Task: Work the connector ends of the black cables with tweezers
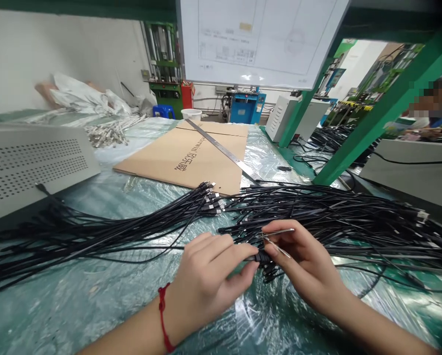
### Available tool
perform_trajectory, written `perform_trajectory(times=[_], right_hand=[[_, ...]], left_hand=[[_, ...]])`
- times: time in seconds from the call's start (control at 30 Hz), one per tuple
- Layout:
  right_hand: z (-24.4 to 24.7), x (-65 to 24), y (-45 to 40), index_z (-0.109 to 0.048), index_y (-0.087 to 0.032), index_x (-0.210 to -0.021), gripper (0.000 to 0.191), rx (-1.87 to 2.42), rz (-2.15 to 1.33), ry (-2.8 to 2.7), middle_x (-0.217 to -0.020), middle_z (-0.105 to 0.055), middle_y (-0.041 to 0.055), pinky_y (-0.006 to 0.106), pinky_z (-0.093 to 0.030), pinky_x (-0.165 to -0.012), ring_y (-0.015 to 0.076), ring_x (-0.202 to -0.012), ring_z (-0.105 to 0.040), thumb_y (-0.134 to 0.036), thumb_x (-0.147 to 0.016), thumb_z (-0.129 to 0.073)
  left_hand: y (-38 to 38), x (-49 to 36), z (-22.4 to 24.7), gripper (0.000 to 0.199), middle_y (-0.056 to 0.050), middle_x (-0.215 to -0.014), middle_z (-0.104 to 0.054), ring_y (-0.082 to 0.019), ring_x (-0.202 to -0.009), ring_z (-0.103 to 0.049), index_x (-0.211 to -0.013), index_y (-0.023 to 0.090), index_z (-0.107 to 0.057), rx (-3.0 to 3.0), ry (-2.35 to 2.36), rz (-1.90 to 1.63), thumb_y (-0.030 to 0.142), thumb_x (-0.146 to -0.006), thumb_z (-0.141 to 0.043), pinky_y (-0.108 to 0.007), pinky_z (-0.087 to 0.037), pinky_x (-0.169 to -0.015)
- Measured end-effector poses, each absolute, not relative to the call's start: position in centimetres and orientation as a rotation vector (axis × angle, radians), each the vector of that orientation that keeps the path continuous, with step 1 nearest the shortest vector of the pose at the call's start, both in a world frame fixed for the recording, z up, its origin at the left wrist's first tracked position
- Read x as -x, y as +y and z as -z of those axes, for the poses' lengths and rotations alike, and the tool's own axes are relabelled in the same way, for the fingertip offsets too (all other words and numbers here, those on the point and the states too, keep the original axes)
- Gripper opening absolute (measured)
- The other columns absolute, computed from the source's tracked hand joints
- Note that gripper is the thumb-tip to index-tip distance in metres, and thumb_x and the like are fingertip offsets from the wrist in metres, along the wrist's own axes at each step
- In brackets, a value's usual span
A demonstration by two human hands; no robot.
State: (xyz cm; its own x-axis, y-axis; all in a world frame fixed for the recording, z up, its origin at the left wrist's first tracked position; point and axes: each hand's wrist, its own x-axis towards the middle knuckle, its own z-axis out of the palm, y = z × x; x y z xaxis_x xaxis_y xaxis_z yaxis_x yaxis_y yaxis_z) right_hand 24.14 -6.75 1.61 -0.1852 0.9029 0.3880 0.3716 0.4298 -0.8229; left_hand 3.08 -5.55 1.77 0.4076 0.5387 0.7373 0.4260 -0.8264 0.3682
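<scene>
My left hand (215,276), with a red string bracelet (163,315) at its wrist, pinches a black cable end (253,257) between thumb and forefinger. Just right of it, my right hand (302,261) is closed on thin metal tweezers (280,236), whose tips point left over the cable end. What lies between the tips is too small to tell. Behind my right hand spreads a large pile of black cables (324,212). A bundle of black cables (132,227) with metal USB plugs (214,202) stretches to the left.
A flat cardboard sheet (213,153) lies behind the cables with a steel ruler (221,147) across it. Perforated metal boxes (36,167) stand at left. A green post (376,108) rises at right. Film covers the table (95,305). A person (439,103) is at far right.
</scene>
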Motion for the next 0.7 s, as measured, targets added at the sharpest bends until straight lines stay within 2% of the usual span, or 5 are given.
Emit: perform_trajectory(times=[0.23,0.4,0.57,0.63,0.7], right_hand=[[-0.7,-25.5,-5.2,-0.054,-0.031,-0.120,0.024,1.040,-0.539,-1.887,-0.100,-0.066,0.0008,0.021,-0.055,-0.075,0.0118,-0.088,-0.066,-0.026,-0.097,-0.059],[-1.6,-26.3,-3.6,-0.063,-0.025,-0.110,0.019,1.086,-0.554,-1.853,-0.094,-0.070,0.0030,0.025,-0.056,-0.070,0.0149,-0.081,-0.068,-0.033,-0.093,-0.064],[-3.8,-30.6,-1.1,-0.064,-0.024,-0.104,0.027,1.148,-0.429,-1.501,-0.078,-0.065,0.0035,0.030,-0.051,-0.058,0.0174,-0.067,-0.063,-0.043,-0.086,-0.070],[-4.9,-33.6,0.1,-0.061,-0.027,-0.103,0.025,1.147,-0.338,-1.299,-0.075,-0.060,0.0016,0.033,-0.050,-0.058,0.0166,-0.063,-0.057,-0.044,-0.087,-0.069],[-5.7,-36.7,1.0,-0.056,-0.030,-0.098,0.021,1.127,-0.228,-1.093,-0.080,-0.056,0.0011,0.036,-0.050,-0.063,0.0161,-0.063,-0.052,-0.045,-0.088,-0.066]], left_hand=[[-4.8,-3.3,-0.8,0.016,0.003,-0.077,-0.062,-0.013,-0.068,-0.056,-0.109,0.028,-0.067,-2.462,0.923,-1.334,0.022,-0.095,-0.064,-0.029,-0.036,-0.065],[-3.8,-3.1,-0.2,0.015,0.004,-0.084,-0.066,-0.014,-0.075,-0.061,-0.111,0.032,-0.067,-2.563,1.088,-1.186,0.034,-0.099,-0.059,-0.030,-0.040,-0.071],[-1.2,-1.2,-0.4,0.025,-0.003,-0.103,-0.066,-0.021,-0.096,-0.062,-0.113,0.025,-0.066,-2.569,1.375,-1.096,0.042,-0.096,-0.061,-0.034,-0.045,-0.085],[0.3,-0.1,-0.3,0.024,-0.005,-0.105,-0.065,-0.023,-0.100,-0.062,-0.112,0.022,-0.066,-2.537,1.536,-1.051,0.039,-0.095,-0.063,-0.036,-0.047,-0.089],[1.7,0.9,0.2,0.016,-0.006,-0.100,-0.065,-0.023,-0.096,-0.063,-0.105,0.018,-0.067,-2.507,1.666,-0.973,0.029,-0.094,-0.064,-0.037,-0.049,-0.087]])
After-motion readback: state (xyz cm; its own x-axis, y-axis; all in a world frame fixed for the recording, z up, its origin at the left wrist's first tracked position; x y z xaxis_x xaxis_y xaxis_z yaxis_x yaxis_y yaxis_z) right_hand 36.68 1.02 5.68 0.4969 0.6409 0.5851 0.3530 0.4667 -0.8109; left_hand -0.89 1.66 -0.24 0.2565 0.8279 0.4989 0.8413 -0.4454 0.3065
